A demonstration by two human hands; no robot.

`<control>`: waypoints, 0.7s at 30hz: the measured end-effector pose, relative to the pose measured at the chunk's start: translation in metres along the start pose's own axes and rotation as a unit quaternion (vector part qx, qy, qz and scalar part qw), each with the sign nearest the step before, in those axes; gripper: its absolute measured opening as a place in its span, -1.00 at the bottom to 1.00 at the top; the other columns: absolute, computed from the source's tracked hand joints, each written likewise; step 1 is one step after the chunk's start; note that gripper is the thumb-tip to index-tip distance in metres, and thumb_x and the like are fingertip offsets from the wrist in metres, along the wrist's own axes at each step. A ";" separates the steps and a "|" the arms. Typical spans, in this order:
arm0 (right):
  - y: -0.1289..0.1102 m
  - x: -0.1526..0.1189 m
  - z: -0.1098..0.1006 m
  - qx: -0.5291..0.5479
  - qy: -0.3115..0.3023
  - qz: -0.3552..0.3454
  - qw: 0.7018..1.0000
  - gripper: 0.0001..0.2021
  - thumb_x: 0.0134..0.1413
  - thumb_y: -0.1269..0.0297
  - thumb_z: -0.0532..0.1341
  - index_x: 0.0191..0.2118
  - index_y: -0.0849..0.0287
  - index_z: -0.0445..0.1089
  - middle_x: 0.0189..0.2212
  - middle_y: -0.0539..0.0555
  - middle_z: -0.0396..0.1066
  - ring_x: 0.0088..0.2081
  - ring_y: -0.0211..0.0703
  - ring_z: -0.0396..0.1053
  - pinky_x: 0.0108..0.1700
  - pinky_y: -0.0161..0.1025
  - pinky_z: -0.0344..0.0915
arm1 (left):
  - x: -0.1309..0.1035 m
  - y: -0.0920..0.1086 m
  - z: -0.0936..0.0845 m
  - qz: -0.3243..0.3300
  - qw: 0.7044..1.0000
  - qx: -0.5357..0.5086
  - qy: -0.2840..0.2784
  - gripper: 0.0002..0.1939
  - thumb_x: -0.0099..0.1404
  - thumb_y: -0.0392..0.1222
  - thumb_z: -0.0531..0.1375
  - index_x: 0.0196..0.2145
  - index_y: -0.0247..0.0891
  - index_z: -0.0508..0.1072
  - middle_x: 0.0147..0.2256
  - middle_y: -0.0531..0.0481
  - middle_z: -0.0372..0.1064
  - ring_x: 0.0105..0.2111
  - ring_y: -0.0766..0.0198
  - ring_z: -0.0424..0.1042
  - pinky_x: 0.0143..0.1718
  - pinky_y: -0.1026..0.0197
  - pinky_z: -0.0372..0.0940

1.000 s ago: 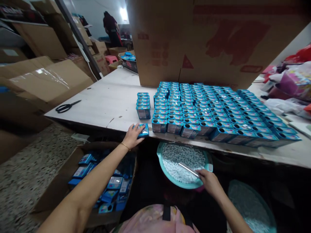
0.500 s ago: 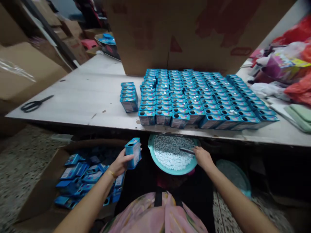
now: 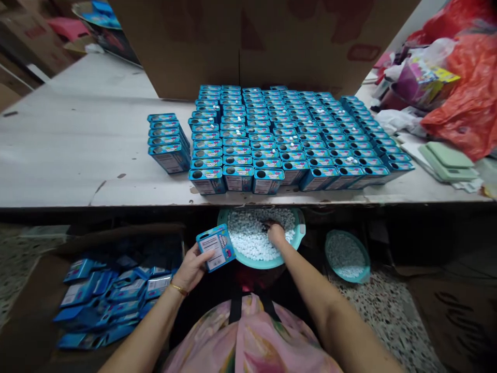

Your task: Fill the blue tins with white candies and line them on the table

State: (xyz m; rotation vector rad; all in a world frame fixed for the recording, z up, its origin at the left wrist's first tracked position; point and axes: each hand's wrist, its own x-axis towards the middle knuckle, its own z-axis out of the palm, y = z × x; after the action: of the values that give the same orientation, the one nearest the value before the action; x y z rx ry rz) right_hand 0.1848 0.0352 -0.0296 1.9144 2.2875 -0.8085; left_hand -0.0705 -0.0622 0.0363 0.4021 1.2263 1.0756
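Wears a pink floral garment at bottom center of the frame. Grips a blue box in the left hand, just below and left of center, tilted, with the thumb across the printed face. Dips the right hand into white pieces at center, inside a turquoise basin; with the fingertips partly hidden, cannot tell whether closed on anything. Has an open carton of jumbled blue boxes at lower left, and at lower right a smaller basin of white pieces. Faces a white table across the middle. Has on it, from center to right, close rows of upright boxes with round holes upward, plus a few white pieces scattered on top. Has a short row just left of them, and a pale green scale at right. Faces, farther back, red plastic bags at upper right, a large cardboard box at upper center, and a dark tub at upper left.
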 end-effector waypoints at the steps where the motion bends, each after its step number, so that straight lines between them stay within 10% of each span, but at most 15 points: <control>1: 0.003 -0.001 0.001 0.024 0.006 -0.009 1.000 -0.62 0.05 0.53 -0.07 -0.03 0.34 0.30 -0.12 0.11 0.38 -0.11 -0.28 0.29 -0.10 -0.42 0.13 | 0.003 0.001 0.004 0.017 1.000 0.022 -0.012 -0.55 -0.10 -0.26 0.31 -0.19 -0.27 0.36 -0.17 -0.17 0.39 -0.20 0.05 0.40 -0.18 0.02 0.31; 7: 0.022 -0.019 -0.015 0.136 0.044 -0.048 0.989 -0.70 0.00 0.47 0.02 -0.17 0.27 0.41 -0.23 0.09 0.44 -0.22 -0.26 0.34 -0.15 -0.38 0.20 | 0.018 0.008 0.018 0.156 0.951 0.266 -0.030 -0.48 -0.06 -0.08 0.27 -0.13 -0.30 0.34 -0.19 -0.08 0.40 -0.19 0.12 0.38 -0.07 0.04 0.22; 13: 0.030 -0.059 -0.082 0.192 0.075 -0.109 0.973 -0.72 -0.06 0.47 0.07 -0.24 0.15 0.45 -0.33 0.06 0.43 -0.26 -0.22 0.33 -0.18 -0.30 0.21 | 0.039 -0.004 0.037 0.274 0.868 0.410 -0.059 -0.56 0.04 -0.10 0.17 -0.11 -0.31 0.33 -0.18 -0.07 0.36 -0.19 0.17 0.35 -0.08 0.09 0.20; 21: -0.010 -0.077 -0.140 -0.080 0.007 -0.122 0.989 -0.68 -0.01 0.45 0.01 -0.23 0.01 0.42 -0.23 0.03 0.41 -0.18 -0.17 0.31 -0.23 -0.32 0.16 | 0.058 -0.027 0.070 0.361 0.791 0.483 -0.100 -0.57 0.03 -0.30 0.11 -0.08 -0.28 0.28 -0.14 -0.08 0.27 -0.10 0.17 0.26 -0.02 0.09 0.14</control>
State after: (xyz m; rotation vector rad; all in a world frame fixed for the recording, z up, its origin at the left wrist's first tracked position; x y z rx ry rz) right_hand 0.2339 0.0233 0.1228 1.6012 2.5430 -0.6087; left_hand 0.0019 -0.0073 0.0082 1.8551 1.3882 0.8848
